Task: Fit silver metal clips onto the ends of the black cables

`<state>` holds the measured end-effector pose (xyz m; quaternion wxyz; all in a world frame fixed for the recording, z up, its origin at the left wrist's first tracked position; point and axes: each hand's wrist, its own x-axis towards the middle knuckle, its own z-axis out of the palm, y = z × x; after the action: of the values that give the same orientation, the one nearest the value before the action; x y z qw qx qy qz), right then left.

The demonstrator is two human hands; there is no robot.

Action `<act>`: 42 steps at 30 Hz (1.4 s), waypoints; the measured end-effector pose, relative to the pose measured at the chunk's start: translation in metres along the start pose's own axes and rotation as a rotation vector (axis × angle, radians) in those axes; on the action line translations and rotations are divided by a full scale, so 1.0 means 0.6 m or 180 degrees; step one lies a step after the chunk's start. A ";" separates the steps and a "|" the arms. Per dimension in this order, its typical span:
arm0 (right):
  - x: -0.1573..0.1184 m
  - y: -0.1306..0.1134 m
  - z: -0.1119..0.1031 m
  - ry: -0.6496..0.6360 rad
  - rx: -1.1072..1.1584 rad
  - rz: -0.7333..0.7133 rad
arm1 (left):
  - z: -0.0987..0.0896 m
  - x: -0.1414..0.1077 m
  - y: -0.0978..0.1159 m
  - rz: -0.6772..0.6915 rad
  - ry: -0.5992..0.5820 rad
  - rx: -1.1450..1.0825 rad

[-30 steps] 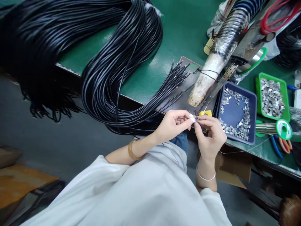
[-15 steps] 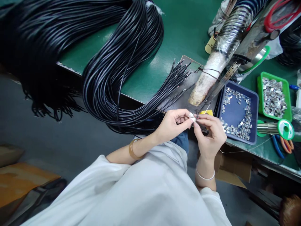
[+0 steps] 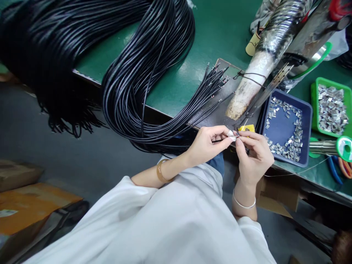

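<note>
Smooth, glossy green tabletop (image 3: pixel 220 25) with a soft sheen. Black cables (image 3: pixel 132 80), sleek and plastic-looking, drape over its near edge. By that edge, a dark board (image 3: pixel 217 108) looks duller. At the tabletop's right, a smooth blue plastic tray (image 3: pixel 309 128) and a green plastic basket (image 3: pixel 315 110) hold shiny metal pieces (image 3: pixel 332 108). Near the right-hand edge, a spool (image 3: pixel 324 147) gleams like polished metal. Above the board, a tube (image 3: pixel 244 91) has a rough, stained end and glossy film higher up. Matt, softly creased white cloth shirt (image 3: pixel 170 212); dull brown cardboard (image 3: pixel 276 205) beneath the tabletop.
</note>
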<state>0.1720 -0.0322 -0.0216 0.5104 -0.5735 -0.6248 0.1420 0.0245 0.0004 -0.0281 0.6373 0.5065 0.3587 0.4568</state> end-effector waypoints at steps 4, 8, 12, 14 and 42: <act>0.000 -0.001 -0.003 -0.0051 0.0168 0.0209 | -0.001 0.001 0.002 0.0169 0.0006 0.0170; 0.003 0.000 -0.007 -0.0101 0.0275 0.0206 | -0.005 -0.002 0.001 0.0436 0.0005 0.0577; 0.004 0.000 -0.007 -0.0101 0.0312 0.0138 | -0.002 -0.006 -0.001 0.0725 0.0148 0.0839; 0.004 0.001 -0.006 -0.0077 0.0367 0.0126 | -0.001 -0.007 -0.001 0.0874 0.0164 0.0933; 0.000 -0.001 -0.004 0.0600 0.0278 -0.0471 | -0.014 0.010 0.007 -0.0469 -0.0183 -0.0745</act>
<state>0.1735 -0.0330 -0.0201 0.6005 -0.5138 -0.6079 0.0765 0.0179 0.0090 -0.0256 0.7338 0.4139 0.3209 0.4327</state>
